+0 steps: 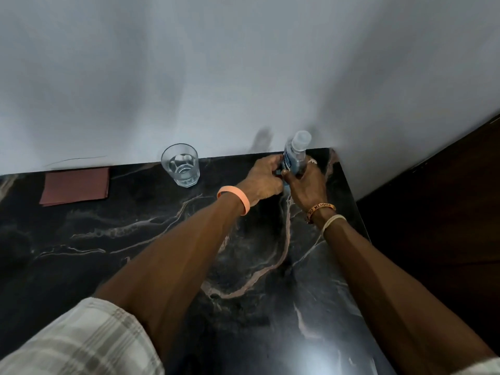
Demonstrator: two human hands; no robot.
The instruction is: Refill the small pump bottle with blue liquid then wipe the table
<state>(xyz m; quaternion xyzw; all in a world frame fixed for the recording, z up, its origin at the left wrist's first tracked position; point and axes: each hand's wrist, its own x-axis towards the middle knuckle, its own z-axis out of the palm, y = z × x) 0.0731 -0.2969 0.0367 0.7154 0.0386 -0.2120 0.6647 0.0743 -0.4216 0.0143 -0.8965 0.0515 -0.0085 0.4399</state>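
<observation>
At the far right corner of the black marble table (135,239), my right hand (305,185) is wrapped around a small clear bottle (293,155) with blue liquid, a blue label and a clear cap. The bottle stands tilted slightly right, close to the wall. My left hand (263,180) reaches in from the left, its fingers curled against the bottle's lower left side. What those fingers grip is hidden between the two hands. A folded reddish-brown cloth (75,186) lies flat at the far left of the table by the wall.
A clear drinking glass (180,165) with a little water stands by the wall, left of my hands. The pale wall (243,77) runs along the table's far edge. The table's right edge (359,212) drops off to a dark floor.
</observation>
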